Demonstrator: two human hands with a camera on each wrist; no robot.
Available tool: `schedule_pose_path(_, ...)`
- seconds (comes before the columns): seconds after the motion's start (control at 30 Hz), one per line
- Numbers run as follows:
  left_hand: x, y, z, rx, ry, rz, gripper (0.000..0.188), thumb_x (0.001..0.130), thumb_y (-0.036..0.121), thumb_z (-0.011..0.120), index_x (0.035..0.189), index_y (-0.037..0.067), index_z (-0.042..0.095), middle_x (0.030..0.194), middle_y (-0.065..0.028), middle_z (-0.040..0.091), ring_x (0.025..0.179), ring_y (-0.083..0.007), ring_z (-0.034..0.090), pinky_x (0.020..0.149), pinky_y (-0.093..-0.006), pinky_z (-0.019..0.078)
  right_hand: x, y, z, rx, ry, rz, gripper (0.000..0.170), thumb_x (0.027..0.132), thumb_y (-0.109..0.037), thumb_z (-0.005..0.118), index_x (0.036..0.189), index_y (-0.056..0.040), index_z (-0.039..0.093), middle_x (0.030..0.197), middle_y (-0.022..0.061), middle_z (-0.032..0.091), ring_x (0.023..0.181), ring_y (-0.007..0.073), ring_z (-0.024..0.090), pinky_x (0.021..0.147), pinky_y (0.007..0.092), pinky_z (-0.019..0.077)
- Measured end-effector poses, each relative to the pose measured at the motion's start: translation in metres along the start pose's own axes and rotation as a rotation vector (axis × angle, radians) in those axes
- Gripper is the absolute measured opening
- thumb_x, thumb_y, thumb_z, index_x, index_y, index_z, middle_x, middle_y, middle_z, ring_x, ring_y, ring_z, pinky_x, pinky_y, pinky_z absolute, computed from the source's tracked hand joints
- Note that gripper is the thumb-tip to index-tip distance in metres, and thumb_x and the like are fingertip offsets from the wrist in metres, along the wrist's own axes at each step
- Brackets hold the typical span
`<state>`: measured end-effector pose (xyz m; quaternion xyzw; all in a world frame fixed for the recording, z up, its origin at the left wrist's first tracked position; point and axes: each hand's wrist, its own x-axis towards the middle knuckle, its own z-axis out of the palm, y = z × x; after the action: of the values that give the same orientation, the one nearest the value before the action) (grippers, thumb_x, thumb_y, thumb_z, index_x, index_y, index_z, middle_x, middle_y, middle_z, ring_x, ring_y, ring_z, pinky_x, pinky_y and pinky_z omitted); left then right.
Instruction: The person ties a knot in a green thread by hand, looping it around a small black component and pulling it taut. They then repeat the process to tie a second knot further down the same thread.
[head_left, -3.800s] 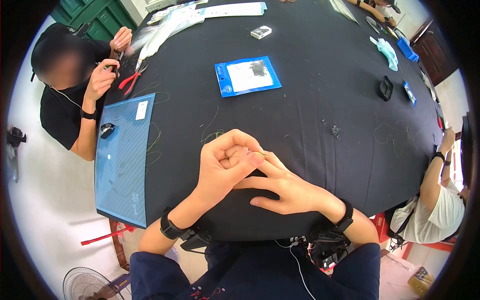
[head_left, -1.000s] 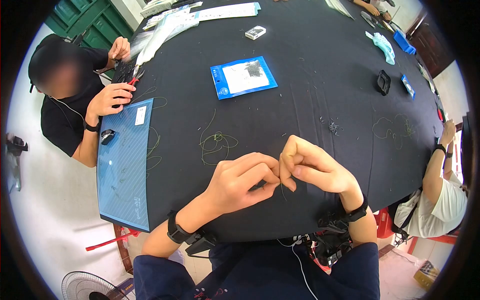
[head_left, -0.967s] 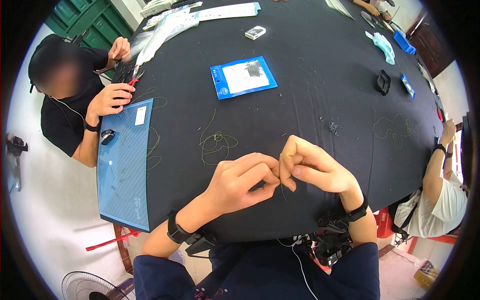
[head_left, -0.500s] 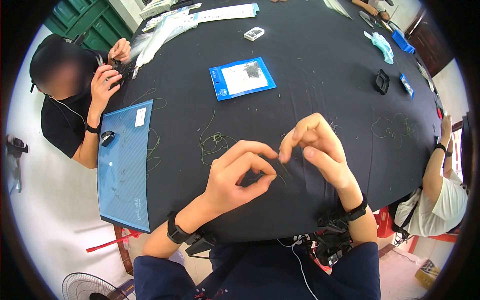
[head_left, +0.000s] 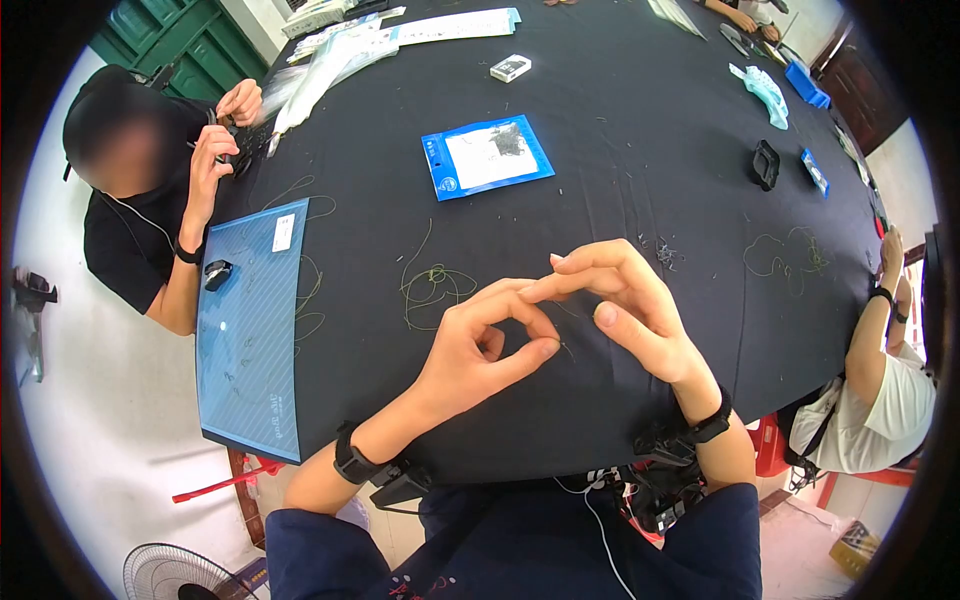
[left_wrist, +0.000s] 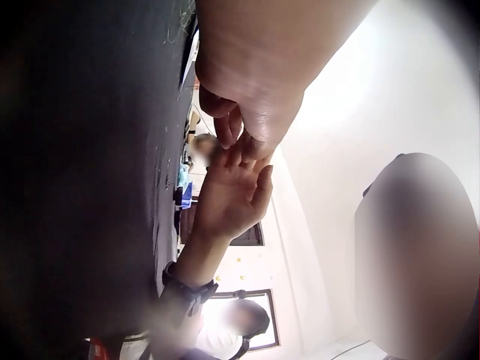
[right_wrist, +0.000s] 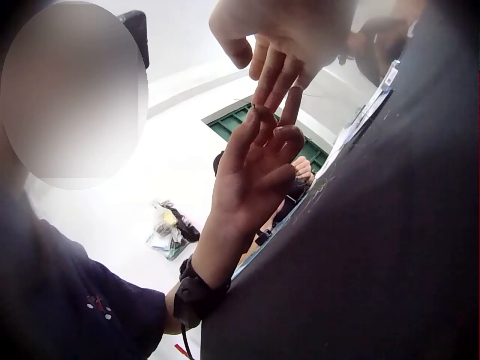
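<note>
My left hand (head_left: 480,345) pinches a thin green thread (head_left: 567,348) between thumb and index finger, and a short end of it sticks out past the fingertips. Over the table, my right hand (head_left: 640,310) has its fingers extended and its thumb apart. Its fingertips overlap the left hand's fingers in the head view. The right wrist view shows the left hand (right_wrist: 251,176) from the palm side, with the right hand's fingers (right_wrist: 274,75) reaching down to it. A loose coil of green thread (head_left: 437,285) lies on the black tablecloth beyond the left hand.
A blue-and-white packet (head_left: 487,157) lies ahead, with a small white box (head_left: 511,67) behind it. At left is a blue translucent folder (head_left: 250,350) bearing a black clip-like object (head_left: 216,274). Dark scraps (head_left: 665,252) lie right of centre. Another person (head_left: 140,210) works at left.
Both hands were fingertip to fingertip on the thread; the right hand has since lifted off, and its fingers have straightened. The left thumb and index finger keep their pinch. The person at left raised a hand.
</note>
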<state>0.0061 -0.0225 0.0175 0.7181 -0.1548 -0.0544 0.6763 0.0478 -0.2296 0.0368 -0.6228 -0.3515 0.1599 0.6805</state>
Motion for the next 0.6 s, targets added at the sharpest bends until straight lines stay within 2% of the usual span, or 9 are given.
schedule_pose_path(0.3,-0.002,-0.001,0.003,-0.037,0.057,-0.041,0.004,0.081,0.004,0.069,0.083,0.005,0.065,0.099,0.0001,0.067,0.063,0.0018,0.05,0.044,-0.016,0.0275,0.003,0.002,0.005,0.034,-0.078,-0.042,0.04,0.096,-0.011,0.045,0.133,0.0021,0.039,0.14,0.0181,0.045,0.127,0.026,0.048,0.107,0.0406,0.0353)
schedule_pose_path(0.37,-0.003,-0.006,0.001,-0.028,0.043,-0.004,0.006,0.083,0.001,0.068,0.088,0.003,0.065,0.097,-0.0032,0.066,0.065,0.0009,0.053,0.047,-0.0136,0.0333,0.005,0.004,0.006,0.018,-0.078,-0.069,0.04,0.096,-0.01,0.045,0.134,0.0024,0.039,0.141,0.0176,0.045,0.127,0.0258,0.048,0.107,0.04,0.0355)
schedule_pose_path(0.47,-0.002,-0.006,0.001,-0.023,0.057,0.04,0.008,0.083,-0.001,0.067,0.09,0.002,0.065,0.095,-0.0049,0.065,0.066,0.0005,0.054,0.05,-0.0125,0.0367,0.007,0.006,0.009,0.014,0.112,-0.067,0.04,0.096,-0.007,0.045,0.135,0.0024,0.038,0.14,0.017,0.045,0.127,0.0247,0.048,0.106,0.0386,0.0361)
schedule_pose_path(0.5,-0.002,-0.005,0.001,-0.023,0.069,0.053,0.008,0.083,-0.002,0.067,0.089,0.002,0.064,0.095,-0.0049,0.065,0.066,0.0004,0.054,0.05,-0.0125,0.0369,0.007,0.006,0.008,-0.014,0.191,-0.032,0.04,0.096,-0.005,0.046,0.135,0.0016,0.039,0.139,0.0156,0.046,0.127,0.0234,0.048,0.104,0.0365,0.0381)
schedule_pose_path(0.53,-0.002,-0.004,0.001,-0.022,0.075,0.055,0.008,0.083,-0.002,0.067,0.09,0.002,0.064,0.095,-0.0047,0.065,0.065,0.0007,0.054,0.05,-0.0125,0.0365,0.007,0.006,0.007,-0.046,0.283,0.026,0.035,0.095,-0.008,0.051,0.129,0.0008,0.047,0.13,0.0128,0.053,0.121,0.0215,0.052,0.1,0.0346,0.0408)
schedule_pose_path(0.6,-0.002,-0.002,0.001,-0.019,0.087,0.058,0.009,0.083,-0.002,0.067,0.09,0.002,0.064,0.095,-0.0044,0.065,0.064,0.0012,0.052,0.05,-0.0125,0.0356,0.005,0.011,-0.002,-0.13,0.257,0.091,0.024,0.094,-0.011,0.055,0.116,-0.0011,0.058,0.117,0.0097,0.059,0.108,0.0185,0.057,0.093,0.0328,0.0452)
